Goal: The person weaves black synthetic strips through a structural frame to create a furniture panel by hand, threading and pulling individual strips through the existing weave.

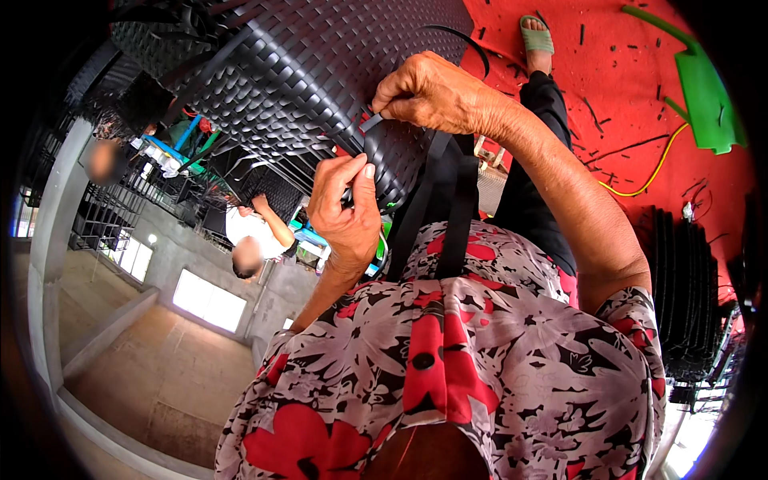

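Woven piece [336, 56], black, glossy flat strands: upper middle, in front of the person, its rounded corner edge between the two hands. Right hand [424, 92]: thumb and fingers pinched together on a short flat strip [370, 123] at that edge. Left hand [344, 204]: just below, thumb and forefinger against the rim of the weave — whether they grip a strand cannot be told. Hands near each other, not touching. Floor covering [612, 60], red, scattered with dark scraps. Green plastic item [708, 96] and yellow cord [666, 156]: right side. Co-worker [244, 228], white top: left background — beside dark weaving.
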Demonstrator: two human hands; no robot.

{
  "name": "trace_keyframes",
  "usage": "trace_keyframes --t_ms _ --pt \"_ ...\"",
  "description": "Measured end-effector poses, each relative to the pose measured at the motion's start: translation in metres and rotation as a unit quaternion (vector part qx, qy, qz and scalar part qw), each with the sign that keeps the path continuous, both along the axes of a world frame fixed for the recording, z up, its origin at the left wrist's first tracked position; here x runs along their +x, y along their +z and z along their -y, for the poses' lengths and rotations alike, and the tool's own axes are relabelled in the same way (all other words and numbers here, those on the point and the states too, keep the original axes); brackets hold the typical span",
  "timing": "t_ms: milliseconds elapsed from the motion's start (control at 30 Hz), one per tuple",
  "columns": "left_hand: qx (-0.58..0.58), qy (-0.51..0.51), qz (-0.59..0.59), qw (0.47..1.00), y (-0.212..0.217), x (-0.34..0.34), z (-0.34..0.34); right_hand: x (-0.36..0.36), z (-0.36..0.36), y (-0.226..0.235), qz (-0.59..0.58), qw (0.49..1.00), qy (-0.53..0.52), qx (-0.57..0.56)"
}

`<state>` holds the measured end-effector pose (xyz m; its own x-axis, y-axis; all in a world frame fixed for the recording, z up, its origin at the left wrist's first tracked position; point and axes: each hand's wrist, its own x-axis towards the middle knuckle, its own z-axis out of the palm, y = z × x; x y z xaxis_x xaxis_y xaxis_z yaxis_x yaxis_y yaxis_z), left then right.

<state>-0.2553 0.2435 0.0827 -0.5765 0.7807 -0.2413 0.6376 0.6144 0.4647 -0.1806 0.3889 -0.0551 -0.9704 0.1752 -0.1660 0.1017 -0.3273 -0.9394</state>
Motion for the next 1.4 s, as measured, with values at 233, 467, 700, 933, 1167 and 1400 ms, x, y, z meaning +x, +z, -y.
trace_keyframes --t_ms 233,467,700,933,1167,1400 --pt "0.012 0.027 -0.012 0.999 -0.002 0.003 -0.002 -0.006 0.001 0.013 0.013 0.996 -0.004 0.09" --pt "0.007 0.059 0.009 0.998 -0.004 0.001 0.003 -0.005 0.004 0.012 -0.045 0.998 -0.023 0.033" --pt "0.063 0.204 0.057 0.975 -0.002 0.006 -0.004 -0.011 0.006 0.017 -0.043 0.999 0.008 0.023" --pt "0.073 -0.007 -0.035 0.997 0.005 -0.014 -0.004 0.008 0.001 0.079 0.015 0.91 -0.091 0.404" --pt "0.143 -0.09 0.054 0.984 0.07 -0.017 -0.005 0.028 0.02 0.114 -0.027 0.939 -0.078 0.333" --pt "0.327 0.025 0.162 0.93 0.104 -0.028 0.008 0.017 0.017 0.167 -0.141 0.963 -0.075 0.217"
